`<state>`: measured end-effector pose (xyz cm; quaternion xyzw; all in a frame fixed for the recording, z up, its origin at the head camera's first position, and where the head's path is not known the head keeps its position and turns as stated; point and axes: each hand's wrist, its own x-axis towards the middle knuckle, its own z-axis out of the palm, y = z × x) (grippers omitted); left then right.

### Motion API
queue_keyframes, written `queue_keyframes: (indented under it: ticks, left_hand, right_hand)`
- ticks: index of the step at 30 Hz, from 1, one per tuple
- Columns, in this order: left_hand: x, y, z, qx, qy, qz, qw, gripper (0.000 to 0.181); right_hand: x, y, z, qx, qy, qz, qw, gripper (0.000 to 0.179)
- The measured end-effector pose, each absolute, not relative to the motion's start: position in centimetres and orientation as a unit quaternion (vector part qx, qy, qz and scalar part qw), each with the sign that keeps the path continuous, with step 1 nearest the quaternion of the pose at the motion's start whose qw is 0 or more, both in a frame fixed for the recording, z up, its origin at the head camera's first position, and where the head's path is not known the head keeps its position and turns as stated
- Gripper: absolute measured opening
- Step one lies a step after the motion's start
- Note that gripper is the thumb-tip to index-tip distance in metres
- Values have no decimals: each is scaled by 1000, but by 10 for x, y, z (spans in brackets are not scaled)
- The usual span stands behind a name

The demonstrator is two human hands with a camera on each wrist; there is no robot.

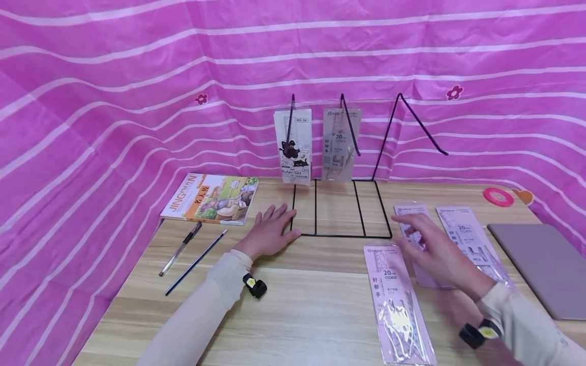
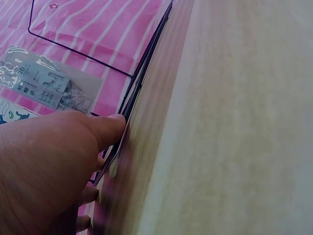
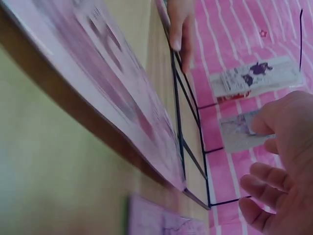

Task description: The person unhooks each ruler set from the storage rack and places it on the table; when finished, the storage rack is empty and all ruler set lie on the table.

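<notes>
My left hand (image 1: 270, 231) rests with spread fingers at the left front of a black wire rack (image 1: 339, 235), its thumb on the base wire in the left wrist view. From the rack's left hook hangs a white ruler set pack (image 1: 294, 173) with black cats. The middle hook carries a greyish ruler pack (image 1: 334, 162); nothing hangs on the right one. My right hand (image 1: 432, 254), fingers loosely bent and holding nothing, is over a pink ruler pack (image 1: 426, 277). Similar packs lie beside it, one nearer (image 1: 380, 300) and one to the right (image 1: 467, 231).
At the left lie a magazine (image 1: 210, 198), a pen (image 1: 180, 250) and a dark pencil-like stick (image 1: 197, 262). A flat grey slab (image 1: 545, 274) occupies the right edge, with a pink ring (image 1: 498, 204) behind it. Pink striped cloth (image 1: 137, 101) walls the back and sides.
</notes>
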<state>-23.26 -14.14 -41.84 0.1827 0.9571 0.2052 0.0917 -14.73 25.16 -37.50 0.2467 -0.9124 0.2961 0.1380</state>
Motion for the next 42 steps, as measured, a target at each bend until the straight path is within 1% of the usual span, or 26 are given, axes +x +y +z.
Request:
queue_keyframes:
  ticks: [3,7,10,15,19,34,39,42]
  left_hand:
    - [-233,-141,-419,182,957,208,92,71]
    - [-232,-142,-419,180,957,209,93,71]
    - [-232,-142,-419,181,957,208,90,71]
    - [-233,-142,-418,183,957,206,91,70]
    - [-233,-142,-419,183,957,205,91,71]
    - [-235,-142,-421,183,958,203,90,71]
    - [-235,-142,-422,185,958,200,84,70]
    - [-235,-142,-422,182,959,201,86,70]
  right_hand:
    - [-168,248,-374,237,-916,294,138,53]
    - [-194,240,-372,214,-921,306,110,54]
    - [-215,232,-371,217,-918,318,91,55]
    - [-248,218,-365,260,-897,342,106,58]
    - [-265,208,-359,268,-885,365,109,62]
    - [-295,182,-346,213,-877,425,70,68]
    - [-299,179,-343,208,-879,426,51,73]
    - [-303,177,-341,214,-877,427,52,74]
